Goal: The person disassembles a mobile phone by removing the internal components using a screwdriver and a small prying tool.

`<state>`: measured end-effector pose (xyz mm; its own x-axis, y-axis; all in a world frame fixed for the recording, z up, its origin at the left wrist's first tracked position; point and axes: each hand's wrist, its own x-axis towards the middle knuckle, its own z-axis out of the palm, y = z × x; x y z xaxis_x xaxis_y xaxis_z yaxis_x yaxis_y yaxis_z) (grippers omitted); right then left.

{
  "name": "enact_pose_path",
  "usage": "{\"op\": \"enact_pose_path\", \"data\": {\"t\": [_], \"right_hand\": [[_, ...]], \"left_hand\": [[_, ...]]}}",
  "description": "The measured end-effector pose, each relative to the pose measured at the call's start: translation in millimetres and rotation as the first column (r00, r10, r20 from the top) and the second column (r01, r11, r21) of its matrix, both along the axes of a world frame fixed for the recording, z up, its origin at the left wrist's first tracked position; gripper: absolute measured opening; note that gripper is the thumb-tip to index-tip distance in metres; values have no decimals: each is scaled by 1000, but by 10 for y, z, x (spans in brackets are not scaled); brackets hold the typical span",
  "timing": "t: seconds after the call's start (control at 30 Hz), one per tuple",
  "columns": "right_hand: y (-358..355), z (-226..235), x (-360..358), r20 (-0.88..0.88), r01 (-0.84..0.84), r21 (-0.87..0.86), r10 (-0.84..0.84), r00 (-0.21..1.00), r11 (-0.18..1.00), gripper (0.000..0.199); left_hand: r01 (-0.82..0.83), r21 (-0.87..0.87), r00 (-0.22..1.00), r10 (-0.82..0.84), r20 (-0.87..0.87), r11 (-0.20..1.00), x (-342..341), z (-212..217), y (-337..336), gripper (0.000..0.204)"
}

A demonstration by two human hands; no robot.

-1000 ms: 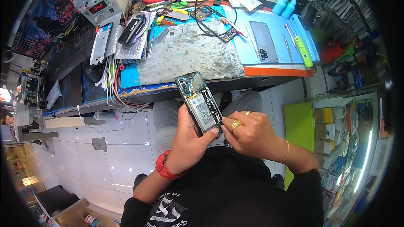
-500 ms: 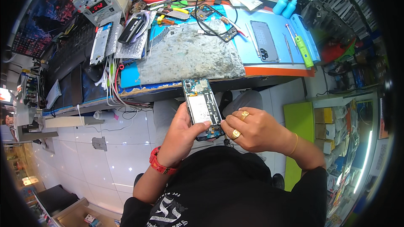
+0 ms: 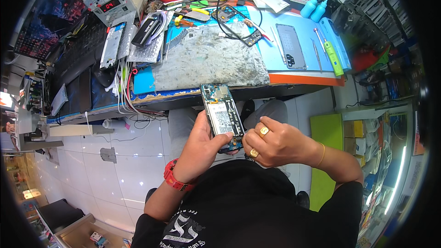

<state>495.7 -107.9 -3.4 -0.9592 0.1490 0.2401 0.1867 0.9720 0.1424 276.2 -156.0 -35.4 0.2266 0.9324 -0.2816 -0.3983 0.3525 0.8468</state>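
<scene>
An opened smartphone [image 3: 223, 117], its back off and the battery and circuit boards bare, is held over my lap just in front of the bench edge. My left hand [image 3: 200, 144], with a red watch at the wrist, is closed round its left side, the thumb lying across the lower end of the battery. Close against the phone's lower right edge is my right hand [image 3: 275, 143], its fingers curled in a pinch and two gold rings showing. Its fingertips are turned away, so whatever they grip is hidden.
A grey, stained work mat [image 3: 206, 59] lies on the bench. To its right are a grey phone back cover [image 3: 293, 48], tweezers [image 3: 317, 55] and a green screwdriver [image 3: 333, 57]. A power supply [image 3: 103, 9] stands back left. Cables [image 3: 126, 96] hang over the front edge.
My right hand has shifted slightly right, its wrist turned a little, with the fingers still curled. The phone has tilted slightly in my left hand.
</scene>
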Motion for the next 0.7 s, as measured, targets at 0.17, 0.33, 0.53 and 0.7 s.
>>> {"op": "enact_pose_path", "data": {"t": [0.17,0.33,0.53,0.7], "right_hand": [[25,-62,-15,-116,-98,-33,93,989,995,11],[56,-16,21,-250,-24,-282,-49,967,959,13],[79,45,53,-193,-33,-322,-32,981,946,19],[39,95,8,-85,-27,-98,19,996,995,12]], "left_hand": [[-12,19,1000,12,-22,1000,10,3,0,55],[-1,-11,1000,1,9,1000,-40,17,-25,57],[12,10,1000,-11,-7,1000,-53,81,-4,58],[20,13,999,-19,-40,1000,-17,136,2,59]]}}
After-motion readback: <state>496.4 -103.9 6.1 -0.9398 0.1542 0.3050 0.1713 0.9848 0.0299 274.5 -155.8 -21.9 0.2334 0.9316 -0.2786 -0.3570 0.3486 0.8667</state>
